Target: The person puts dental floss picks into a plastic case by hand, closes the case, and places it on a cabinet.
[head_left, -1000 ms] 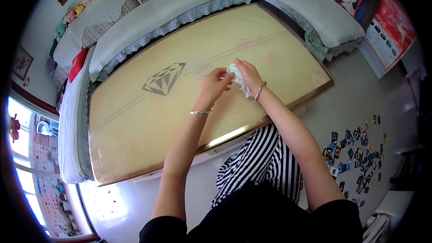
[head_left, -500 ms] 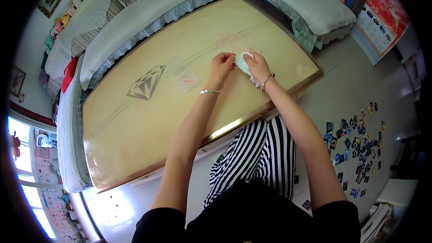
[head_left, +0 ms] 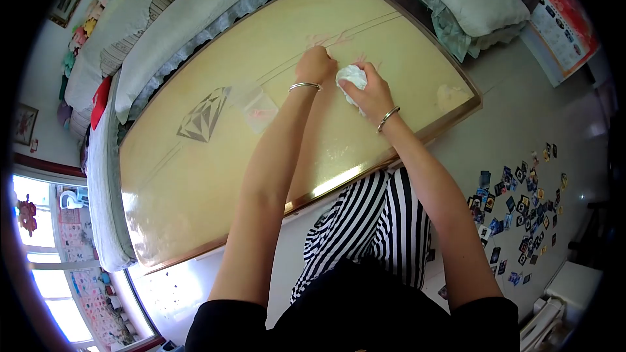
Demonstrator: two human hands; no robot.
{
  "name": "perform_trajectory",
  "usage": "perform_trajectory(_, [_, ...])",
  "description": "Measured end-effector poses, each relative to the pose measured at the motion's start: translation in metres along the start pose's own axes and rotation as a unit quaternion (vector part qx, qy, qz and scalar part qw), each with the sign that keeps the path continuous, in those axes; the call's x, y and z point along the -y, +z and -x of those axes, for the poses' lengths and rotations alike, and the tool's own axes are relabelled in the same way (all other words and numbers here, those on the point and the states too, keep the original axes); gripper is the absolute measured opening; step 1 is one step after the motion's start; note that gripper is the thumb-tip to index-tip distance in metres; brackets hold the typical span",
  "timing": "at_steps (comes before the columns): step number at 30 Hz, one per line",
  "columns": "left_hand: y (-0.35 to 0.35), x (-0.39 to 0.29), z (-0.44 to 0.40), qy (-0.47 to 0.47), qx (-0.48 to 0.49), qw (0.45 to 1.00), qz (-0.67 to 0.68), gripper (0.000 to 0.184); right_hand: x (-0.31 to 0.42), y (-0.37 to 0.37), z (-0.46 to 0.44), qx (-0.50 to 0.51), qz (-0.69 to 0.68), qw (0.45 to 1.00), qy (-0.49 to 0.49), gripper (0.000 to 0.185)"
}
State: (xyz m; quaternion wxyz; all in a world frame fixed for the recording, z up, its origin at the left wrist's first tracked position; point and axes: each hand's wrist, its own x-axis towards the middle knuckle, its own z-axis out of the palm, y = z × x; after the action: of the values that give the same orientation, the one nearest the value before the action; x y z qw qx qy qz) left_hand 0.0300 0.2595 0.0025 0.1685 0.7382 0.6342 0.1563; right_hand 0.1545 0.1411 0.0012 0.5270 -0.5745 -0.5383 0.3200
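Note:
My right hand (head_left: pixel 373 96) grips a soft white bundle (head_left: pixel 352 77) above the table, thumb across its front; whether it is cloth or yarn I cannot tell. To its left, my left hand (head_left: pixel 315 65) is closed, its fingertips turned away, so anything pinched in them is hidden. Thin pink strands (head_left: pixel 339 40) lie on the tabletop just beyond the left hand, and more pink bits show behind the right hand. Left of my left forearm, a clear plastic bag (head_left: pixel 259 111) with something pink in it rests flat.
The yellow glossy table (head_left: pixel 195 202) has a dark diamond pattern (head_left: pixel 203 116) and a brown edge. A grey-covered sofa (head_left: pixel 195 13) wraps its far and left sides. Many small cards (head_left: pixel 521 205) are scattered on the floor at right. A red-and-white printed board (head_left: pixel 561 32) stands at upper right.
My left hand has moved up and a little left, away from the white bundle, over toward the pink strands. The right hand keeps the bundle, now turned and looking more compact.

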Motion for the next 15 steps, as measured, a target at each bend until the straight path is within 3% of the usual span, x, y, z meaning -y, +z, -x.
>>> perform_trajectory(7, [-0.008,-0.011,0.002,0.017,0.062,0.995,-0.081,0.023,-0.027,0.001,-0.008,0.056,0.068,0.995,-0.055,0.033])
perform_trajectory(11, [-0.014,-0.012,0.007,0.064,0.093,0.980,-0.165,0.025,-0.033,0.004,-0.009,0.024,0.031,0.999,-0.038,0.030])
perform_trajectory(15, [-0.010,0.001,0.021,0.099,0.065,0.975,-0.190,0.024,-0.029,0.003,-0.010,0.009,-0.005,1.000,-0.002,0.028])
